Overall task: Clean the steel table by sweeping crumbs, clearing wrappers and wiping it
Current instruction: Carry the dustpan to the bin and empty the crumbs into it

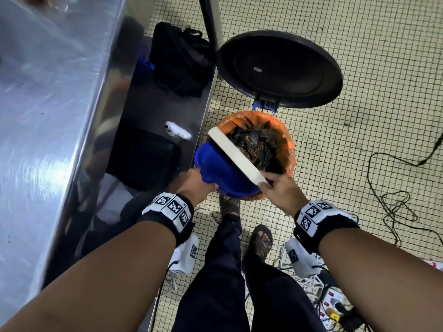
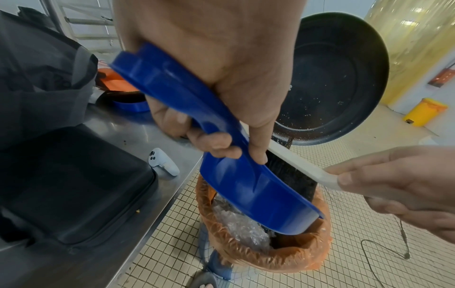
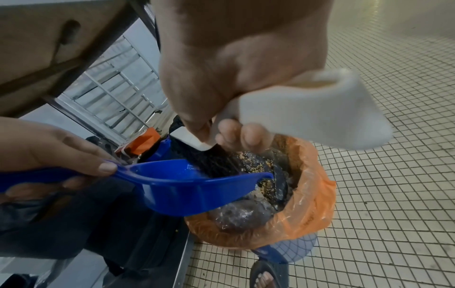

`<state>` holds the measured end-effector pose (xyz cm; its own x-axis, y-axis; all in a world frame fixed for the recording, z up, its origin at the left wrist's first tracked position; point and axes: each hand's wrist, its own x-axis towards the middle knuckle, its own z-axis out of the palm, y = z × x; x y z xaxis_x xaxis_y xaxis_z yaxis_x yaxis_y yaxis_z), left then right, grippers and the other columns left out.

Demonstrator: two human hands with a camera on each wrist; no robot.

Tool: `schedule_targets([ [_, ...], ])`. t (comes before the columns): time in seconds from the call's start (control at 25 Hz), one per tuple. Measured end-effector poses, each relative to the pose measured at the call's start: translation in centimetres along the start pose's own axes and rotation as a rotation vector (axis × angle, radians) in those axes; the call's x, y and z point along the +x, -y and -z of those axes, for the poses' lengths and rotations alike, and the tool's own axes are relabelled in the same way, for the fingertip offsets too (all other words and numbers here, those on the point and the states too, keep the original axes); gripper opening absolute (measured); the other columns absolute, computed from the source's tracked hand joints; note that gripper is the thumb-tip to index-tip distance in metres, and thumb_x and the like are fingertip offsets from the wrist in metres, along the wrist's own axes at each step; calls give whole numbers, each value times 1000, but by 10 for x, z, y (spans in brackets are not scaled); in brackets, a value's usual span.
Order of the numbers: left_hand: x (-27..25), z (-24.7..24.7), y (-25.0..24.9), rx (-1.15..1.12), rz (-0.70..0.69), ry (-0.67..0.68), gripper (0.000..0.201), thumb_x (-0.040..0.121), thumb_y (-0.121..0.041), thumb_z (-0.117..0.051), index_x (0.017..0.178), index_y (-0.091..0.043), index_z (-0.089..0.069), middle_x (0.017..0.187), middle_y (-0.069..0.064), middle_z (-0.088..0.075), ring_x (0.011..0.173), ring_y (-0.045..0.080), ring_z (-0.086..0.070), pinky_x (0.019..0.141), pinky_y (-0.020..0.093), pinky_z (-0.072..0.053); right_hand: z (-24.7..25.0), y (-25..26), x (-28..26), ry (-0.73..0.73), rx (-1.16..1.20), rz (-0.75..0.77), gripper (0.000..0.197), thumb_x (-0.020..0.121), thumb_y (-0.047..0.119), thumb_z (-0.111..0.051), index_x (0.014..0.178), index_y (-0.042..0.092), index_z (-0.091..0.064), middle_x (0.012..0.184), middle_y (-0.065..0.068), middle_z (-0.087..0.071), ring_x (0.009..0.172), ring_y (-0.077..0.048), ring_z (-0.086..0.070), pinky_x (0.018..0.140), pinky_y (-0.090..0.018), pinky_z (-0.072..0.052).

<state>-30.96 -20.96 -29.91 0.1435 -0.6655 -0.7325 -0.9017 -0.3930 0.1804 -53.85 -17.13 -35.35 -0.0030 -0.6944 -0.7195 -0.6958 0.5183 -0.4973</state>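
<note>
My left hand (image 1: 191,185) grips the blue dustpan (image 1: 223,171) by its handle, tipped over the orange-lined bin (image 1: 286,140). My right hand (image 1: 280,190) holds the white brush (image 1: 236,155), bristles inside the pan. Crumbs (image 3: 264,165) lie on the bin's rubbish. Brushing too hard could flick crumbs over the rim onto the tiled floor (image 1: 359,116). The steel counter (image 1: 48,104) to my left remains unwiped.
</note>
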Motion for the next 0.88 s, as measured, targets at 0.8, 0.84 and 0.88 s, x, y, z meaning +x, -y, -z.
schedule_targets([
  [0.8, 0, -3, 5, 26, -26, 9, 28, 79, -45, -70, 100, -28, -63, 85, -4, -65, 77, 18, -64, 75, 34, -56, 1, -22, -5, -29, -12, -84, 43, 94, 33, -51, 137, 27, -53, 114, -13, -66, 79, -22, -57, 70, -24, -43],
  [0.84, -1, -5, 5, 18, -26, 10, 27, 80, -45, -70, 99, -27, -63, 85, -5, -65, 76, 17, -64, 73, 33, -56, 0, -21, -4, -46, 15, -91, 44, 94, 32, -50, 137, 28, -53, 112, -13, -67, 80, -25, -59, 70, -26, -46],
  [0.88, -2, -7, 4, 11, -30, 12, 26, 80, -44, -70, 98, -27, -63, 86, -5, -65, 77, 17, -63, 73, 31, -55, -1, -20, -2, -67, 55, -94, 44, 93, 32, -50, 137, 29, -52, 109, -14, -67, 78, -26, -60, 69, -27, -47],
])
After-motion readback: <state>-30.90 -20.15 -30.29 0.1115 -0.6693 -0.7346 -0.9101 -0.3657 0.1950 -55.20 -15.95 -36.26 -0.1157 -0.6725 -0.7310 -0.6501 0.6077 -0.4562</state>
